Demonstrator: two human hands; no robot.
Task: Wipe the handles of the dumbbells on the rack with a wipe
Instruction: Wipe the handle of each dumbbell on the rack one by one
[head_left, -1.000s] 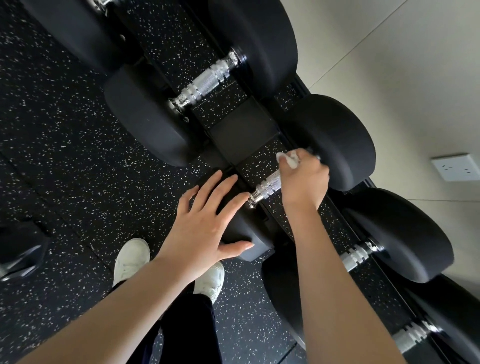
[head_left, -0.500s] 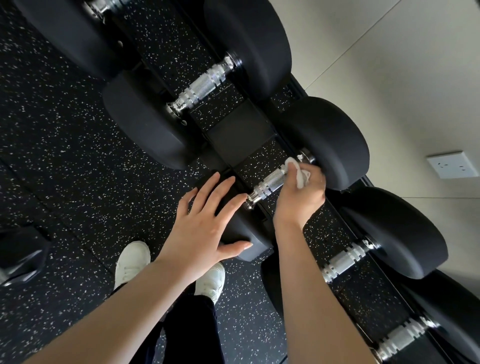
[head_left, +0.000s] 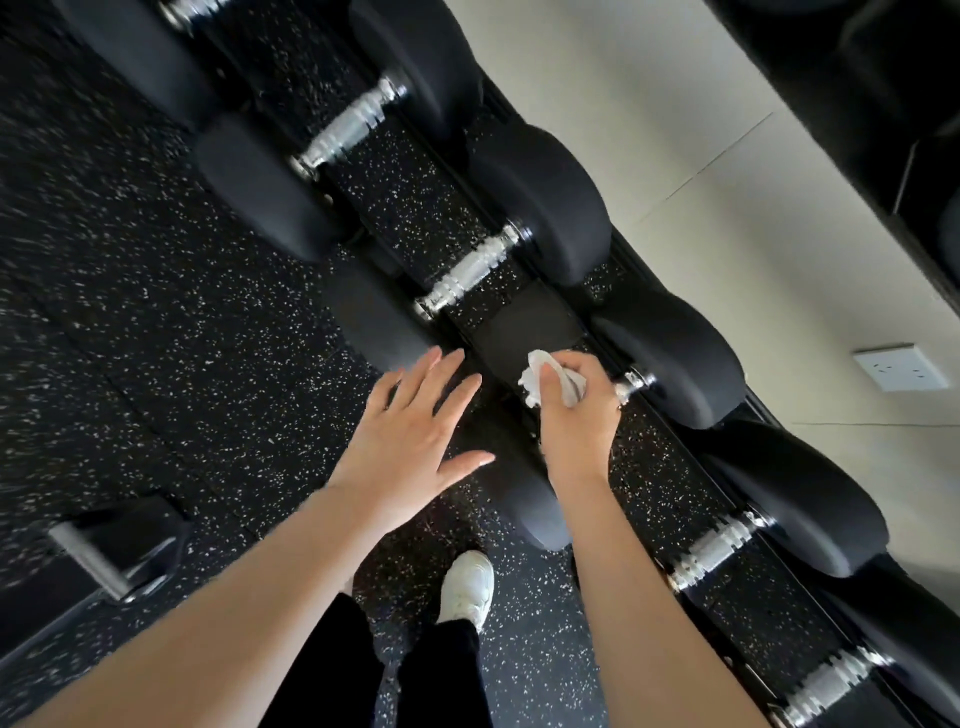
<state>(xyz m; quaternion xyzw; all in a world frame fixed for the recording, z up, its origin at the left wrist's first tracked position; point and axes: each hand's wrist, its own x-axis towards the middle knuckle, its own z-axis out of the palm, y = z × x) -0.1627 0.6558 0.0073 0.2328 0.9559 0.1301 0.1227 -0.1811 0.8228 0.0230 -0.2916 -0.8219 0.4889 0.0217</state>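
Note:
Several black dumbbells with chrome handles lie in a diagonal row on a low black rack. My right hand grips a crumpled white wipe and covers most of one dumbbell's handle; only that handle's far chrome end shows. My left hand is spread flat with straight fingers over the near black head of that dumbbell, which it largely hides. The neighbouring chrome handle up the row lies bare.
More dumbbell handles continue down the row to the lower right. A pale wall with a white socket runs behind the rack. Speckled black rubber floor lies to the left, with a dark piece of equipment on it and my white shoe below.
My right hand has slid the wipe along the handle toward its near end, exposing the far chrome end. The view has shifted, bringing more dumbbells into sight. My left hand has kept its spread pose.

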